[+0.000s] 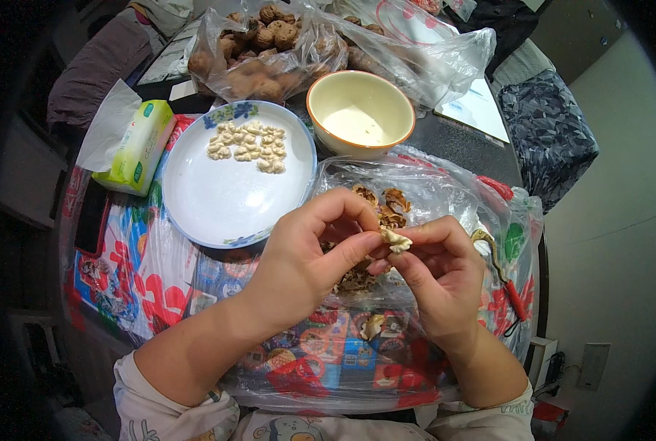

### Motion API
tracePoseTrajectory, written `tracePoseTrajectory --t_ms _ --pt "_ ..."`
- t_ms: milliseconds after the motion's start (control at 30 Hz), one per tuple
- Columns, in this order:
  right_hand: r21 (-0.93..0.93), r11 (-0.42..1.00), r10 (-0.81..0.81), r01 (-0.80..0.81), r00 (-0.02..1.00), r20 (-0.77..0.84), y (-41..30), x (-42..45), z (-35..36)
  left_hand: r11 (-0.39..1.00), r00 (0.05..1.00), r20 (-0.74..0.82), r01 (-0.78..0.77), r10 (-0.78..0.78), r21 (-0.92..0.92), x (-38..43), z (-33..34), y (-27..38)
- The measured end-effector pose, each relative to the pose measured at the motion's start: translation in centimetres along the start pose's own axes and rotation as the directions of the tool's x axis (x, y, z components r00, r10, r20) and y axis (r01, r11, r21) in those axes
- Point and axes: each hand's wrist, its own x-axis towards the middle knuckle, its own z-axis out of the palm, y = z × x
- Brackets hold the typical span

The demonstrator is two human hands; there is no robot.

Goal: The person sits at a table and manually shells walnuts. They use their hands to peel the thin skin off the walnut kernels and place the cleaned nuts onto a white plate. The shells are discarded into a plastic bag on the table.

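Between the fingertips of both hands is a pale, peeled piece of walnut kernel (397,241). My left hand (322,242) pinches its left end with thumb and forefinger. The thumb and forefinger of my right hand (443,270) grip its other side. Under the hands, brown walnut shells and skin scraps (393,206) lie on a clear plastic bag (443,193), partly hidden by my fingers. One loose fragment (372,327) rests nearer to me. Several peeled kernels (248,142) sit grouped at the back of a white plate (223,198) with blue flowers.
A cream bowl (361,113) with an orange rim stands behind the bag. Whole walnuts (272,33) fill a plastic bag at the back. To the left are a tissue pack (137,149) and a phone (92,223). A red-handled tool (507,292) lies at right.
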Motion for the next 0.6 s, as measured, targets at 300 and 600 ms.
tracePoseTrajectory --t_ms 300,600 --pt "-0.013 1.0 -0.001 0.0 0.999 -0.036 0.16 -0.12 0.28 0.925 0.982 0.041 -0.185 0.182 0.333 -0.13 0.0 -0.11" --pt "-0.077 0.997 -0.029 0.021 0.994 -0.101 -0.11 0.0 0.26 0.977 0.989 0.072 -0.141 0.131 0.157 -0.14 0.27 -0.07"
